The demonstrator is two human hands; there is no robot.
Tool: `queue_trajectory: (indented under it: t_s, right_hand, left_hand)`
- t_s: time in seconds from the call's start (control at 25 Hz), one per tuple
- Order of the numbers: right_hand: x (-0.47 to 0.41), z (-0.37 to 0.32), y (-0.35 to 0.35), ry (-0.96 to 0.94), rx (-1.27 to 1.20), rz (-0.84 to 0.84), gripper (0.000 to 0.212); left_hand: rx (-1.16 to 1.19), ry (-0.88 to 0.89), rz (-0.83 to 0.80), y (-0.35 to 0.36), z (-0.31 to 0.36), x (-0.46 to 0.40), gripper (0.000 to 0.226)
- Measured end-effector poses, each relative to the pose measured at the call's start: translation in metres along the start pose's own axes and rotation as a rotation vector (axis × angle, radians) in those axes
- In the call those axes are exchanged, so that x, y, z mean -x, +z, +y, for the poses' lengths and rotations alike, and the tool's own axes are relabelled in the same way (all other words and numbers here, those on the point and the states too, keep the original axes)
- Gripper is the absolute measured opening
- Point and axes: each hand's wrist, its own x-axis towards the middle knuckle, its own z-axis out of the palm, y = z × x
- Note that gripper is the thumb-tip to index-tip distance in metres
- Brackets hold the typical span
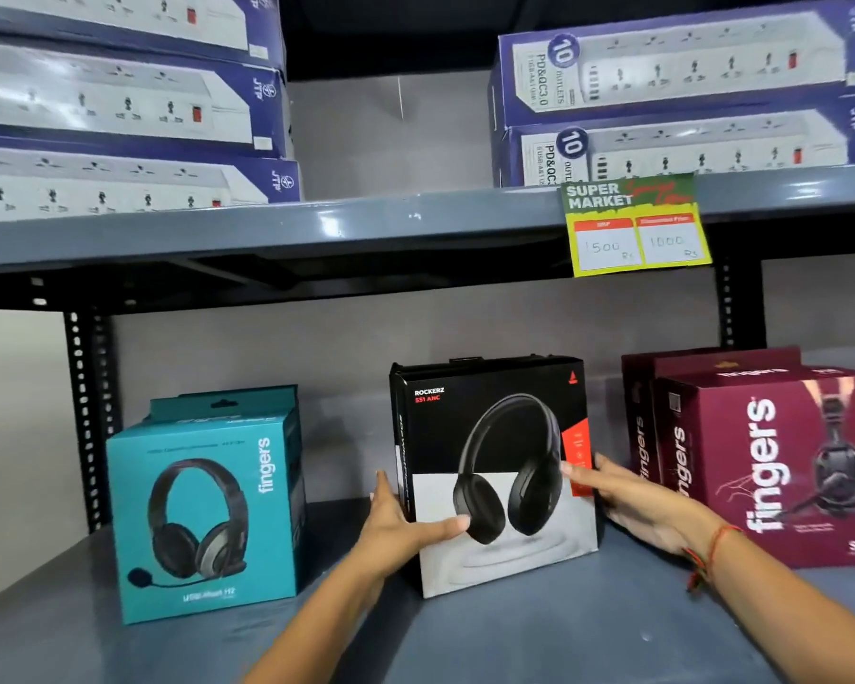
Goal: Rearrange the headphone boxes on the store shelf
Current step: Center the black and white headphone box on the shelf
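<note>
Black headphone box (494,466) upright mid-shelf, teal box (203,506) left, maroon boxes (761,461) right

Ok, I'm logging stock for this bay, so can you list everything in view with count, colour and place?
Teal headphone box: one, teal, lower shelf, left.
Black headphone box: one, black and white with a red patch, lower shelf, middle, held on both sides.
Maroon headphone boxes: at least two, maroon, lower shelf, right, one behind the other.
Power strip boxes: five visible, purple and white, upper shelf, three stacked left, two stacked right.
Price tag: one, yellow-green with a green and red top, on the upper shelf's front edge, right.
Shelving: grey, with black perforated posts.
Left hand: on the black box's left edge.
Right hand: on its right edge; red thread at the wrist.
</note>
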Motion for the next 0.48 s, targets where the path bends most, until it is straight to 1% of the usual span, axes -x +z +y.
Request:
queue_trajectory:
  t_s: [0.04, 0.12, 0.16, 0.24, 0.28, 0.32, 0.48]
  right_hand:
    - [-0.002, 0.001, 0.002, -0.014, 0.007, -0.037, 0.091]
    - [-0.008, 0.001, 0.003, -0.027, 0.042, -0.082, 0.08]
    - [-0.011, 0.001, 0.003, -0.03, 0.062, -0.102, 0.076]
    - [-0.015, 0.001, 0.003, -0.026, 0.095, -0.119, 0.072]
    - [-0.016, 0.001, 0.004, -0.025, 0.116, -0.121, 0.072]
    - [-0.018, 0.001, 0.005, -0.026, 0.138, -0.114, 0.073]
    - [-0.023, 0.006, 0.014, -0.039, 0.162, -0.069, 0.074]
  left_hand:
    - [0.037, -0.026, -0.077, -0.006, 0.001, -0.003, 0.161]
    - [0.084, -0.014, -0.178, -0.013, 0.001, -0.01, 0.139]
    - [0.087, 0.002, -0.191, -0.016, -0.001, -0.013, 0.125]
    - [0.093, 0.021, -0.178, -0.019, -0.001, -0.018, 0.089]
    - [0.091, 0.023, -0.172, -0.02, -0.001, -0.02, 0.077]
    - [0.086, 0.017, -0.18, -0.021, -0.002, -0.022, 0.074]
    - [0.061, -0.001, -0.223, -0.021, -0.012, -0.03, 0.086]
